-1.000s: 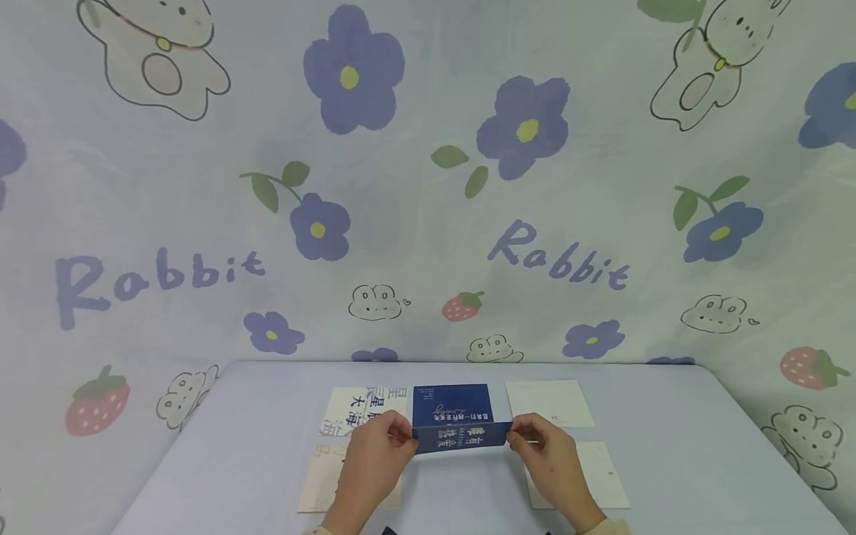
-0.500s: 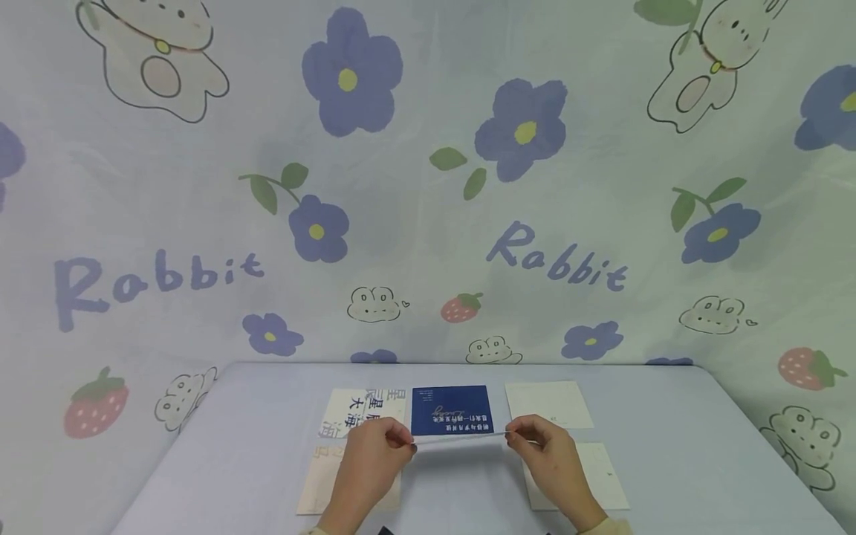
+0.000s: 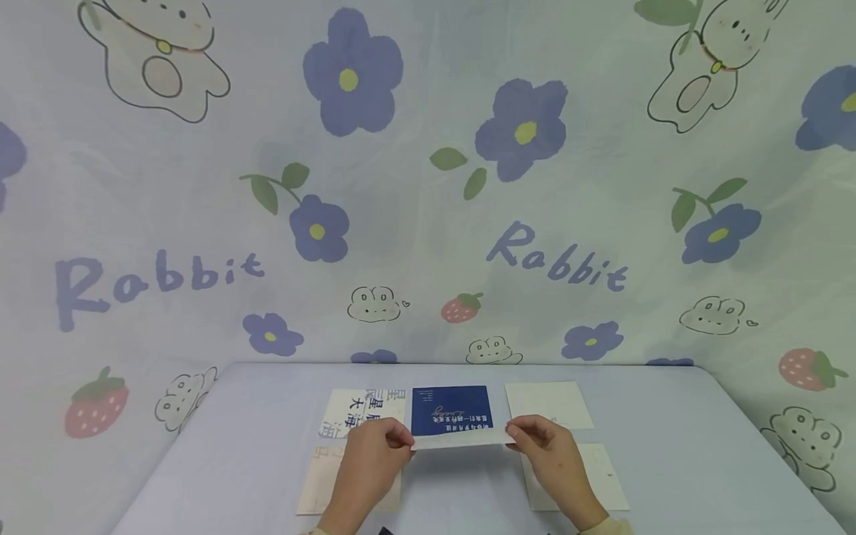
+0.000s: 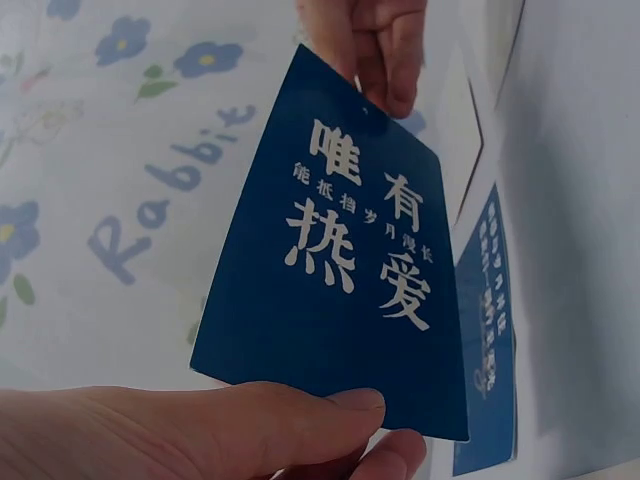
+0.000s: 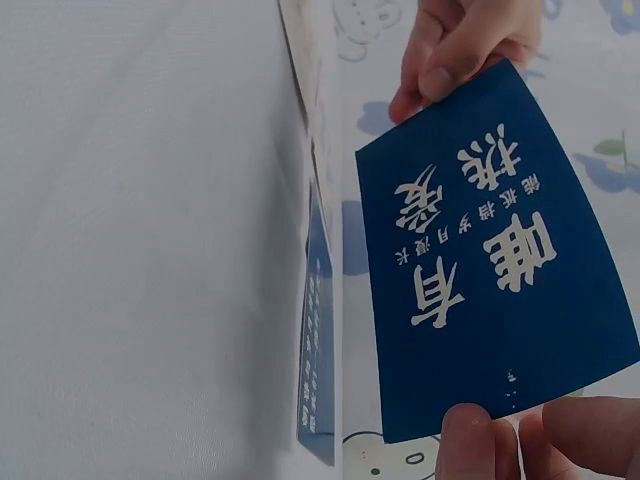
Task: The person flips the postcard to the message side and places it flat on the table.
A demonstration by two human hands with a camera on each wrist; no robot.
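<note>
12 o'clock = wall side. Far L, approx. 8 o'clock from the held card (image 3: pixel 461 441), a cream card (image 3: pixel 317 484) lies flat on the pale counter (image 3: pixel 709 453), partly hidden by the L forearm. At abt 10 o'clock: white card (image 3: pixel 354 409) w/ dark-blue & grey Chinese lettering, its near part behind the L hand (image 3: pixel 374 461). That hand's at 9 o'clock, thumb & fingers pinching the held card's left edge. Held card sits in the centre btwn the two hands, up off the counter w/ a shadow below; from the head view you only get a thin strip of its white side, but both wrist views show the navy face w/ big white characters. At 12 o'clock, just past it: navy card (image 3: pixel 449 407), flat, white lettering + gold-ish script. R hand (image 3: pixel 548 457), 3 o'clock, pinches the right edge btwn thumb & fingers; cream cuff (image 3: pixel 605 527) at approx. 4-5. At 2 o'clock: off-white card (image 3: pixel 547 401), tiny mark nr its near edge. At 4: second pale card (image 3: pixel 600 475), partly under the R hand's line of sight. Backdrop (image 3: pixel 414 223) at 12: blue flowers, strawberries, "Rabbit" x2.
</note>
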